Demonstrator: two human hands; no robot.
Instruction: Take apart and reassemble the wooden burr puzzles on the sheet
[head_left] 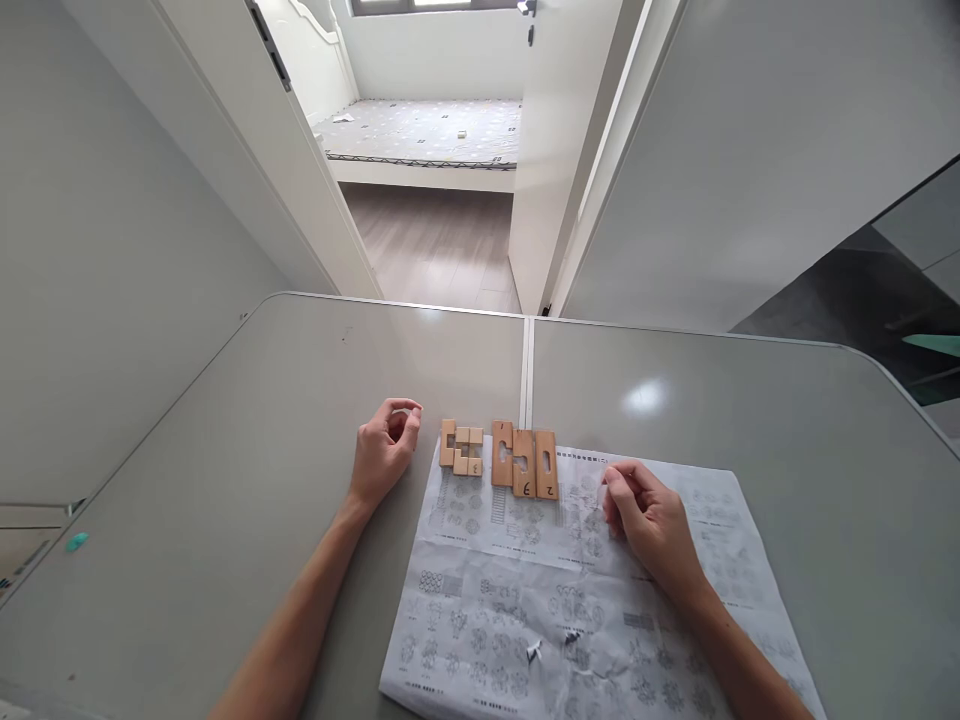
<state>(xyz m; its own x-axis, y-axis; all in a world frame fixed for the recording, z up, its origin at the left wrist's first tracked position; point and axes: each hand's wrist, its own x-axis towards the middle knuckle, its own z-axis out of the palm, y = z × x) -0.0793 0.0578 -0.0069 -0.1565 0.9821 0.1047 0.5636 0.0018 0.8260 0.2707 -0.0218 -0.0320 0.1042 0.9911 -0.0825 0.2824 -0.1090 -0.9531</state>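
Note:
My left hand [384, 452] rests on the table left of the wooden pieces, its fingers curled toward the thumb with nothing visible in them. Close beside it lie small light wooden puzzle pieces [448, 443] with notches, one marked 3. To their right lie three larger flat wooden puzzle pieces: one marked 1 [502, 470], one marked 3 [523, 487] and one marked 2 [547, 488], all with cutouts. My right hand [645, 515] lies on the printed sheet [480, 560], closed loosely, thumb against the fingers, and I see nothing held. Neither hand touches the wood.
The creased sheet shows rows of line diagrams and has small tears near its lower middle. A grey table [225, 450] with a seam and a raised rim carries everything. Beyond it stand an open door [559, 140] and a bed [427, 130]. A small teal object [76, 542] lies far left.

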